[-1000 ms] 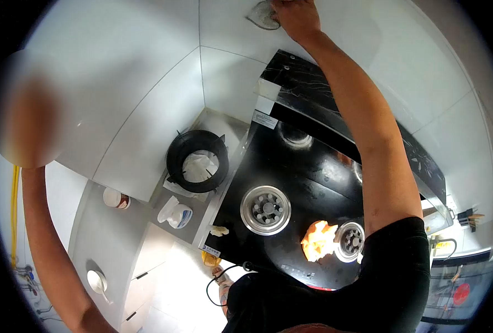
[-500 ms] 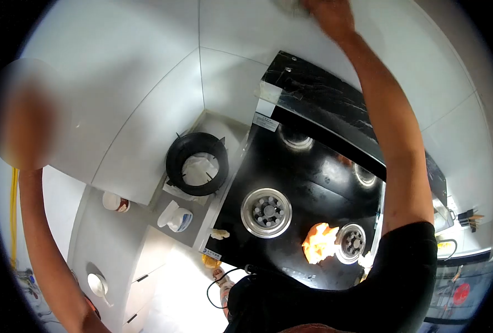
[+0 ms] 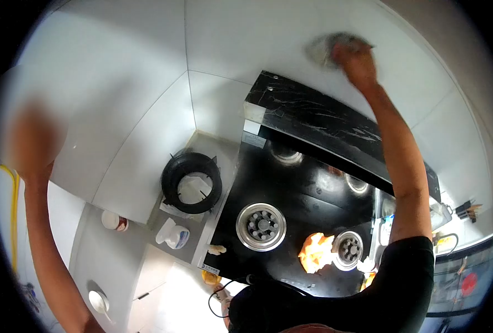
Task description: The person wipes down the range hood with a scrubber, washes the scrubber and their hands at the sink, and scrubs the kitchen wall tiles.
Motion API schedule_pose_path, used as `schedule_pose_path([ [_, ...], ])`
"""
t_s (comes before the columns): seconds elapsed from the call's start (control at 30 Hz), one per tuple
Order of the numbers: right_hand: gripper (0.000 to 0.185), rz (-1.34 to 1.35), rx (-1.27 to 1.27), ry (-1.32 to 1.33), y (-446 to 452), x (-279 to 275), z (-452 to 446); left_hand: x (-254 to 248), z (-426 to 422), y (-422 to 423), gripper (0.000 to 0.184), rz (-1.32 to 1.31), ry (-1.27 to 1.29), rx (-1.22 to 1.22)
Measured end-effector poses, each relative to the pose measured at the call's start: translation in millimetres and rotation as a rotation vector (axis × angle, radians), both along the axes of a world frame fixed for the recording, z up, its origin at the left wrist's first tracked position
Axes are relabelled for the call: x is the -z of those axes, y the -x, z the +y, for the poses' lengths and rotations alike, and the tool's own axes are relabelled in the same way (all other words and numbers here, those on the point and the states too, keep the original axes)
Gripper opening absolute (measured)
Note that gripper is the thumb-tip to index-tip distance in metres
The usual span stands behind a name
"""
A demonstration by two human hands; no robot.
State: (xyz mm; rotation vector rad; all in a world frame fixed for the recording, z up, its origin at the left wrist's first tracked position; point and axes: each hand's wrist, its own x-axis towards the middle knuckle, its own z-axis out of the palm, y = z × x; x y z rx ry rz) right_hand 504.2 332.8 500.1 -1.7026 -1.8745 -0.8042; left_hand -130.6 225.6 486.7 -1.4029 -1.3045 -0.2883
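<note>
At the top right, my right hand (image 3: 358, 65) presses a greyish cloth (image 3: 320, 51) against the white wall (image 3: 246, 39), above the black marbled ledge behind the stove. Its fingers are closed over the cloth, which is partly smeared by motion. My left hand (image 3: 34, 136) is raised at the far left near the side wall panel. A blur covers it, so its fingers do not show. Below my right arm lies the black stove top (image 3: 291, 202) with a crumpled orange cloth (image 3: 315, 252) beside its right burner (image 3: 347, 250).
Left of the stove, a black pot-stand ring (image 3: 171, 180), a white spray bottle (image 3: 172, 235) and a white tub (image 3: 113, 221) rest on the grey counter. A white ladle (image 3: 98, 301) lies lower left. Knives (image 3: 468, 210) stand at the far right.
My right hand has come down and slightly right along the wall with the grey cloth, now more fully in view. The view has shifted a little; the left hand stays raised.
</note>
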Motion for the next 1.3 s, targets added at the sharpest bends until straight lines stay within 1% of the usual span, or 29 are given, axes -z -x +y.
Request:
schedule_pose_path([
  [0.03,0.014,-0.357,-0.017,-0.173,-22.4,-17.0,14.3,1.3,1.6,2.3,0.011,-0.006,-0.003,0.013],
  [0.1,0.026,-0.354,-0.07,-0.447,-15.4,-35.6,44.3,0.7,4.7,3.7,0.012,-0.012,-0.025,0.03],
  [0.17,0.014,-0.365,-0.177,-0.572,30.0,-53.2,73.1,1.0,3.1,4.6,0.011,-0.02,-0.017,0.044],
  [0.23,0.016,-0.317,-0.113,-0.59,75.3,-74.2,118.6,1.7,1.2,7.9,0.01,-0.01,-0.009,0.062],
  [0.27,0.017,-0.02,-0.173,-0.493,92.7,-76.9,158.0,2.7,1.9,8.9,0.008,-0.01,-0.008,0.07],
  [0.3,0.021,-0.042,-0.116,-0.224,139.7,-97.2,124.6,2.2,3.1,8.9,0.008,-0.009,-0.008,0.079],
  [0.37,0.027,0.397,-0.322,-0.023,172.9,-89.7,169.5,1.4,2.2,2.6,0.007,-0.019,-0.033,0.097],
  [0.43,0.034,-0.495,-0.11,-0.209,173.0,-58.9,181.1,-1.1,0.7,-2.0,0.009,-0.016,-0.055,0.121],
  [0.47,0.034,-0.485,-0.104,-0.214,169.7,-62.5,164.1,-2.0,0.0,-3.8,0.009,-0.014,-0.063,0.142],
  [0.5,0.035,0.058,-0.227,-0.237,164.2,-66.4,136.0,-2.7,-1.0,-6.4,0.01,-0.014,-0.069,0.162],
  [0.53,0.037,0.602,-0.341,-0.247,152.3,-68.9,115.7,-3.8,-2.7,-9.7,0.009,-0.008,-0.066,0.161],
  [0.57,0.034,-0.176,0.032,-0.359,105.6,-68.5,144.5,-5.2,-3.6,-10.6,0.009,-0.004,-0.066,0.168],
  [0.63,0.025,-0.298,0.098,-0.657,44.8,-73.7,110.3,-3.2,1.0,-8.6,0.01,-0.015,-0.06,0.162],
  [0.67,0.02,-0.32,0.137,-0.605,13.7,-81.4,89.9,-0.7,1.8,-6.2,0.01,-0.018,-0.052,0.173],
  [0.73,0.013,-0.227,0.07,-0.85,-45.0,-83.4,40.6,-0.5,2.9,-1.4,0.008,-0.032,-0.016,0.148],
  [0.77,0.02,-0.038,0.225,-0.678,-103.5,-76.0,27.4,-2.2,3.4,-3.9,0.008,-0.028,-0.016,0.166],
  [0.8,0.031,0.068,0.277,-0.71,-143.0,-71.9,4.0,-2.3,2.0,-5.8,0.009,-0.018,-0.035,0.186],
  [0.87,0.033,0.159,0.322,-0.902,-238.6,-59.8,-42.7,-3.6,2.1,-6.0,0.011,-0.004,-0.056,0.216],
  [0.9,0.036,0.072,0.394,-0.957,-278.2,-55.7,-67.3,-2.7,3.1,-5.4,0.012,-0.003,-0.06,0.233],
  [0.93,0.037,0.303,0.503,-0.84,-280.0,-54.8,-98.4,-1.6,2.1,-3.5,0.013,-0.001,-0.057,0.245],
  [0.97,0.038,0.532,0.61,-0.708,-275.3,-53.6,-124.3,-0.8,1.3,-1.1,0.013,0.0,-0.056,0.246],
  [1.0,0.038,0.533,0.614,-0.709,-269.4,-52.1,-124.8,-0.5,1.7,0.9,0.009,-0.008,-0.03,0.242],
  [1.1,0.037,0.637,0.542,-0.956,-254.6,-45.7,-80.3,-0.6,5.1,4.2,0.007,-0.018,-0.003,0.244],
  [1.13,0.032,0.23,0.43,-1.089,-256.3,-39.3,-37.3,0.1,4.5,5.4,0.008,-0.017,0.011,0.245],
  [1.17,0.026,-0.062,0.706,-0.969,-276.7,-37.5,20.9,-0.6,4.7,3.7,0.008,-0.011,0.012,0.25],
  [1.2,0.023,0.096,0.216,-1.044,-192.6,-48.9,36.8,-1.5,3.9,-0.3,0.01,-0.003,-0.026,0.242],
  [1.23,0.022,0.16,0.201,-0.733,-121.9,-61.9,48.9,-1.3,2.5,-2.7,0.014,0.004,-0.058,0.235],
  [1.27,0.019,0.098,0.382,-0.438,-82.7,-62.5,91.3,-0.8,0.5,-1.2,0.014,0.007,-0.049,0.243],
  [1.3,0.012,0.084,0.142,-0.636,-12.6,-63.3,115.0,-0.8,0.6,1.1,0.013,-0.001,-0.032,0.234],
])
